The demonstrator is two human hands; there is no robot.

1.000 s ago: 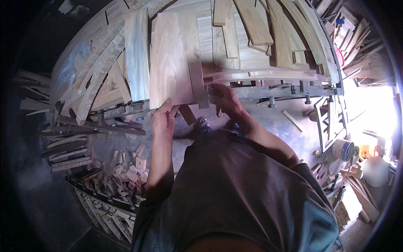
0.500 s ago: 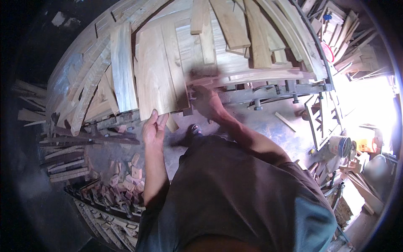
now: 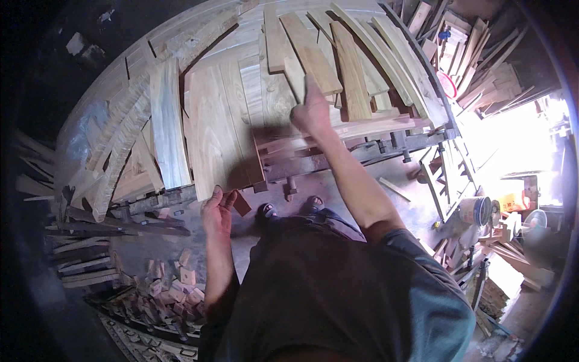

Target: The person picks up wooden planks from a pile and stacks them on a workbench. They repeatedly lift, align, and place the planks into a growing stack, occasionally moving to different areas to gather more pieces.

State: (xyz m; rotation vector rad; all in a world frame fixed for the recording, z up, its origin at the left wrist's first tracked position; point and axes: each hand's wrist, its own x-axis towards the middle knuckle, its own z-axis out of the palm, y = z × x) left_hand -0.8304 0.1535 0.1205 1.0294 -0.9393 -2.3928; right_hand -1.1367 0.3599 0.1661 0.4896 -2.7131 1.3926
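Note:
A wide pale board (image 3: 211, 130), with a narrower board (image 3: 238, 114) along its right side, lies over the stacked planks with its near end out past the edge. My left hand (image 3: 217, 214) is closed at the near left corner of the wide board, thumb on its end. Farther right and forward, my right hand (image 3: 313, 114) closes round the near end of a narrow wooden strip (image 3: 294, 78). Its thumb points away along the strip, and the fingers underneath are mostly hidden. Just right of this hand lie other planks (image 3: 313, 57).
A metal rail with bolts (image 3: 350, 158) runs along the near edge of the stack. Wood offcuts (image 3: 175, 289) are heaped at the lower left. A bucket (image 3: 474, 211) and a metal frame (image 3: 443, 181) stand at the right. A loose stick (image 3: 395, 189) lies on the floor.
My right hand has moved from the near rail forward onto the narrow strip. My left hand stays at the wide board's corner. The whole view has shifted slightly.

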